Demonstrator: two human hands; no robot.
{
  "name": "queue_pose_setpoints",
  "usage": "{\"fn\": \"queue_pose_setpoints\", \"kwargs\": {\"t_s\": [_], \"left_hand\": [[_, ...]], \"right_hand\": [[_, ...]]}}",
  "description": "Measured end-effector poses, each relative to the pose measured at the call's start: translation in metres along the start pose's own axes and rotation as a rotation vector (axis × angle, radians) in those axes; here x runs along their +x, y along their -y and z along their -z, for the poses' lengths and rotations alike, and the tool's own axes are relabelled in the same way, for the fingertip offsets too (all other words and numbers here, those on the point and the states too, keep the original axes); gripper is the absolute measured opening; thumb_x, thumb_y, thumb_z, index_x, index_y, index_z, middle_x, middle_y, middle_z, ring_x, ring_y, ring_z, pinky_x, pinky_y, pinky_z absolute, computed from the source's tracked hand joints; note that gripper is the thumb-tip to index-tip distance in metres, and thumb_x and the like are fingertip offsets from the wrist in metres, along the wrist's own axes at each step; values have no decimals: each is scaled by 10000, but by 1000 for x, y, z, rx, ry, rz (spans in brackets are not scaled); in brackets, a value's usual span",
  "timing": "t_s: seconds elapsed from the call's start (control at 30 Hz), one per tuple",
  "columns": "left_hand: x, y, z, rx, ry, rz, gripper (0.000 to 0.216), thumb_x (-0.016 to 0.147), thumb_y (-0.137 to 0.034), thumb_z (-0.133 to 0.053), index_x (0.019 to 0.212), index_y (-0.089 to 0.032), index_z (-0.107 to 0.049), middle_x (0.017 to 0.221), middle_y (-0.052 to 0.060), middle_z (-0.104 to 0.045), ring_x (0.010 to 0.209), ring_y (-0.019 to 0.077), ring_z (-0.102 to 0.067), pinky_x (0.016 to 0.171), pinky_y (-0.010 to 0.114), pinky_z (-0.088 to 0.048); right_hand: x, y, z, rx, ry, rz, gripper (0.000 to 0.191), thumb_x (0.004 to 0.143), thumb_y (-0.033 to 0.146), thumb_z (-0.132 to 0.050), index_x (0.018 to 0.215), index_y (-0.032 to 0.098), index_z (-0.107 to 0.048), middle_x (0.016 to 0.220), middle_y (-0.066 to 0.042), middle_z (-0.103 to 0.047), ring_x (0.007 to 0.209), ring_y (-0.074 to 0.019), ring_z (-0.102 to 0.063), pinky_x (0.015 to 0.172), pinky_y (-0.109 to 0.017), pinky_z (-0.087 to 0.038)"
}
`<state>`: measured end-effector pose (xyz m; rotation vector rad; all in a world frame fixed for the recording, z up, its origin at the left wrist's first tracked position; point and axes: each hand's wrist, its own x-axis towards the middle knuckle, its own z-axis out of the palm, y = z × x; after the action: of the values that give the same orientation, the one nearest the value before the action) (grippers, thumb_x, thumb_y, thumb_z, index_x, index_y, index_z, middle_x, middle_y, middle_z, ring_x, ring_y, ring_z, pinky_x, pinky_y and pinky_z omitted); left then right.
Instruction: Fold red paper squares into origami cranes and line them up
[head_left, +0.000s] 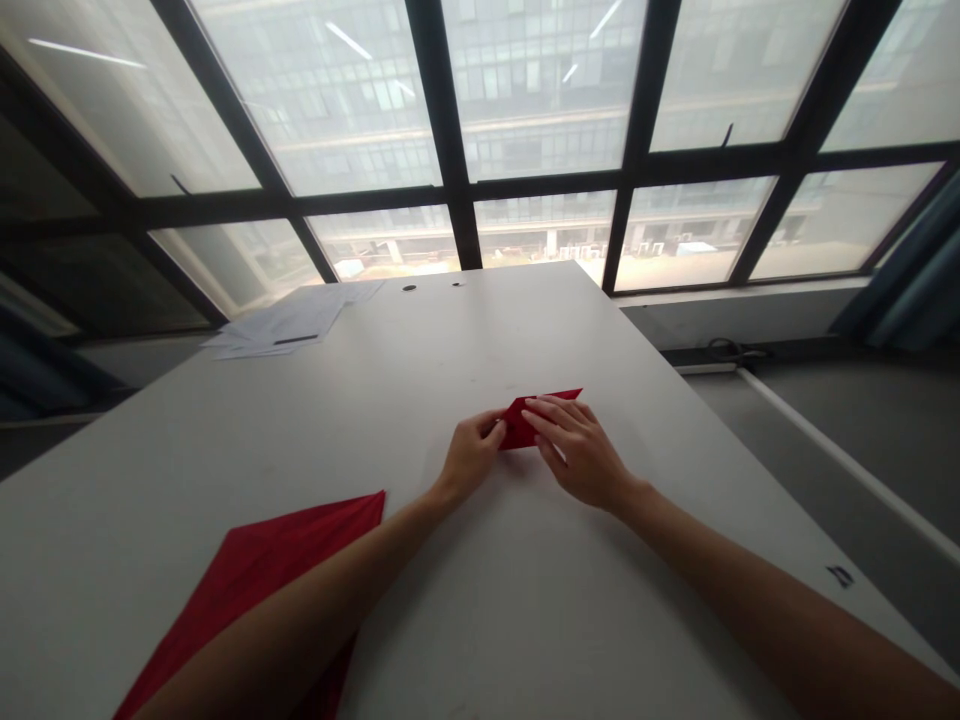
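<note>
A small folded piece of red paper (517, 428) lies on the white table, with a slanted left corner and a pointed tip at the far right. My left hand (472, 455) pinches its left end between thumb and fingers. Across its right part rests my right hand (579, 450), fingers stretched out and pressing on the surface. That hand hides much of the paper's right side. Under my left forearm is a larger red sheet (292, 545), partly covered by the arm.
Loose white papers (292, 318) with a dark pen-like stick (296, 340) lie at the table's far left. Two small dark round spots sit near the back edge. A small dark object (840, 575) is by the right edge of the table (420, 380). Large windows stand behind.
</note>
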<state>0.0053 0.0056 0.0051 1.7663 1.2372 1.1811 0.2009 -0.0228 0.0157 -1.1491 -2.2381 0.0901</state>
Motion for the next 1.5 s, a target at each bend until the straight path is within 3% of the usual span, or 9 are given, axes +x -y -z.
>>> {"fn": "queue_pose_setpoints", "kwargs": {"t_s": [0.1, 0.2, 0.27, 0.47, 0.93, 1.0, 1.1, 1.23, 1.5], "left_hand": [[-1, 5, -1, 256, -8, -57, 333, 896, -163, -503, 1165, -150, -700, 1125, 77, -742, 995, 207, -700, 927, 351, -551], [-6, 6, -2, 534, -24, -189, 412, 891, -121, -506, 1280, -166, -633, 1248, 88, -686, 1152, 228, -630, 1041, 396, -480], [-9, 4, -2, 625, 42, -287, 436, 895, -109, -516, 1310, -203, -611, 1318, 67, -647, 1219, 221, -588, 1081, 404, -442], [-13, 0, -3, 694, 262, -399, 346, 979, -247, -501, 1303, -250, -623, 1383, 30, -607, 1284, 200, -558, 1120, 394, -401], [-11, 10, -1, 717, 284, -364, 368, 960, -362, -567, 1309, -265, -627, 1387, 38, -602, 1300, 228, -550, 1150, 423, -371], [-11, 11, -1, 705, 276, -366, 363, 952, -362, -580, 1295, -259, -638, 1374, 41, -613, 1288, 236, -559, 1139, 423, -384], [-10, 9, -1, 668, 262, -360, 338, 932, -350, -612, 1250, -247, -668, 1342, 44, -638, 1258, 239, -581, 1114, 398, -413], [-9, 4, 1, 568, 245, -344, 264, 917, -306, -637, 1169, -255, -695, 1270, 30, -683, 1171, 217, -633, 1054, 348, -458], [-7, 8, 1, 441, 216, -283, 129, 923, -301, -621, 988, -251, -720, 1157, 5, -728, 1029, 198, -685, 973, 312, -495]], "right_hand": [[-1, -4, -9, -60, 183, -14, 567, 1027, 405, -334, 1539, 161, -315, 1589, -88, -342, 1490, -242, -241, 1202, -494, -173], [-3, -11, -16, -72, 308, -38, 632, 1027, 504, -284, 1540, 136, -296, 1589, -114, -326, 1495, -258, -229, 1203, -550, -133], [-3, -14, -18, -70, 334, -38, 651, 1024, 535, -254, 1539, 140, -301, 1587, -120, -325, 1495, -254, -231, 1206, -554, -117], [-3, -15, -20, -96, 325, -71, 625, 1034, 518, -206, 1539, 163, -305, 1593, -109, -314, 1495, -242, -232, 1204, -563, -105], [-7, -54, -21, -337, 122, -520, 556, 1008, 269, -233, 1501, 38, -340, 1585, -185, -312, 1482, -292, -252, 1174, -594, -174], [-6, -50, -21, -325, 61, -496, 570, 977, 197, -250, 1518, 26, -300, 1599, -181, -282, 1492, -287, -225, 1181, -569, -183], [-3, -40, -19, -236, 34, -324, 587, 946, 136, -273, 1527, 56, -305, 1607, -147, -278, 1502, -234, -206, 1207, -492, -171], [-2, -27, -18, -92, 164, -96, 511, 960, 175, -337, 1451, 133, -470, 1555, -123, -400, 1470, -221, -300, 1206, -451, -188], [-2, -27, -20, -38, 202, -104, 419, 1012, 282, -373, 1380, 171, -541, 1497, -151, -479, 1426, -279, -384, 1160, -572, -212]]}}
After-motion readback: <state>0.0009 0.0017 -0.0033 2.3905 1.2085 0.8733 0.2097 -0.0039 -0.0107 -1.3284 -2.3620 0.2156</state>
